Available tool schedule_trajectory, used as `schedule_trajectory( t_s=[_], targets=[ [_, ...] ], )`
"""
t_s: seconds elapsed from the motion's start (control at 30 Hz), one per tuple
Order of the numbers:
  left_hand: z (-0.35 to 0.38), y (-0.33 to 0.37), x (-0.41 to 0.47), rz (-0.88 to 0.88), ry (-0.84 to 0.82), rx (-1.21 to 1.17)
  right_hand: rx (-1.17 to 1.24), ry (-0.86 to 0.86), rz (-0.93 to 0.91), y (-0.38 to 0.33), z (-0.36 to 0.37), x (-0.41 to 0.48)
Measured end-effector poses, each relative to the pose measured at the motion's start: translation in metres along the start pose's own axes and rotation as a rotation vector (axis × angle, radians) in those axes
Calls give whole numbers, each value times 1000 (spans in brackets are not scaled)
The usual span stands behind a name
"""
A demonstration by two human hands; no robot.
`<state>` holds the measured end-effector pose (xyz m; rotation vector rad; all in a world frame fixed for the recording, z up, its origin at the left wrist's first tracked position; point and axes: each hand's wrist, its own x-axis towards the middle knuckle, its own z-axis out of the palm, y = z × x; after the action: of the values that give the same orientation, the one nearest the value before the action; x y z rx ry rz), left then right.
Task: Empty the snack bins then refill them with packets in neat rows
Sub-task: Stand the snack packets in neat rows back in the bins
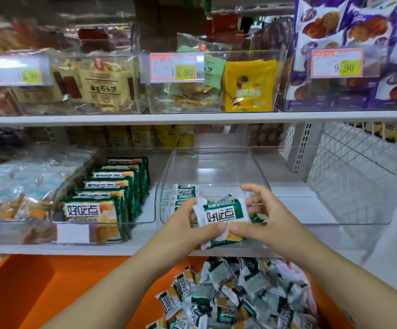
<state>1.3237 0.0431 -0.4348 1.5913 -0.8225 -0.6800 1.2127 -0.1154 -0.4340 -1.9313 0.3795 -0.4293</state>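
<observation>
Near: loose heap of green-and-white snack packets (235, 295) on orange surface, still unsorted.
Left hand (188, 225) and right hand (264, 217) together pinch one green-and-white packet (221, 218) at near edge of clear plastic middle bin (216, 167).
Inside: few packets at near-left, seemingly upright; rest bare.
Left clear bin (76, 179): neat full row.
Judgement: emptying done, refill roughly halfway.
</observation>
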Motion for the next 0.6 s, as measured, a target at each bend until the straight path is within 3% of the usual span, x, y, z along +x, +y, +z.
schedule_trajectory(
  t_s=[0.1,0.17,0.27,0.37,0.5,0.6],
  targets=[
    [-8,9,10,54,-41,95,-1,-190,27,-8,-9,9],
    [-16,20,17,94,-82,162,13,-216,28,-14,-12,18],
    [-41,25,37,147,-45,350,-29,-142,5,-18,-12,43],
    [-83,11,68,190,206,556,-91,-6,30,-10,-6,83],
    [-120,-17,98,142,386,538,-197,138,24,13,13,152],
    [-129,-33,115,100,355,544,-266,160,10,34,33,196]
  ],
)
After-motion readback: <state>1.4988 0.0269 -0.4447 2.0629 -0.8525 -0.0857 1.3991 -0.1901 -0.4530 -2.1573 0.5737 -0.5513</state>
